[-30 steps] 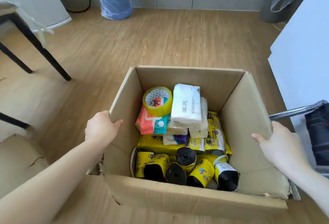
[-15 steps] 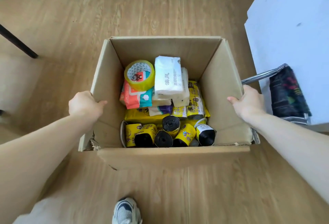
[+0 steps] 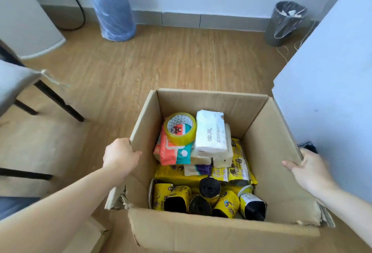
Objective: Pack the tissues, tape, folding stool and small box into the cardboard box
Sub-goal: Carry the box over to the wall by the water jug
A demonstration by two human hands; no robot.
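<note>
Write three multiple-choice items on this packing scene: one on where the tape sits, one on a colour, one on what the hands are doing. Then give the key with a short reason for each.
1. Where is the roll of tape?
A. On the floor beside the box
B. Inside the cardboard box, on top of the orange-and-teal pack
C. In the right hand

2. What colour is the tissue pack next to the tape?
A. White
B. Red
C. Green

3. What are the hands doing?
A. Both hang free
B. One lifts the tape
C. The left hand and the right hand each grip a side flap of the box

Key: B, the roll lies on the pack inside the box; A, its wrapper is white with grey print; C, fingers of each hand curl over a flap edge.
</note>
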